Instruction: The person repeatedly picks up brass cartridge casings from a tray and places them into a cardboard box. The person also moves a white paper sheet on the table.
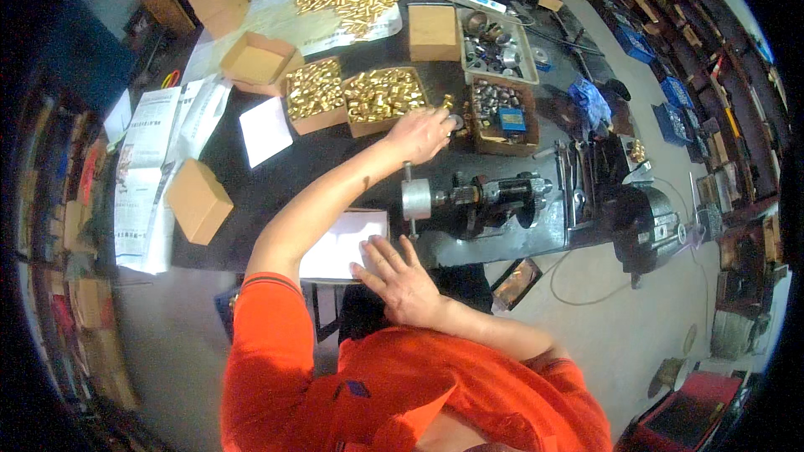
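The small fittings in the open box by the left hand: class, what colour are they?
Shiny brass-gold, seen in the head view: fittings beside the left hand.

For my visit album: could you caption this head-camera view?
Left hand reaches beside a cardboard box of brass fittings; right hand lies flat near a small bench machine.

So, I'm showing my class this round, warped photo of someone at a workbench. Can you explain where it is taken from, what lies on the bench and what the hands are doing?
A wide-angle camera worn on the person's head looks down, which bends the edges. The left hand reaches out to a cardboard box of brass fittings, its fingertips at a small part I cannot make out. The right hand rests flat, fingers spread, at the edge of the dark bench, holding nothing. Nearby are a second box of fittings, a small metal machine and printed sheets.
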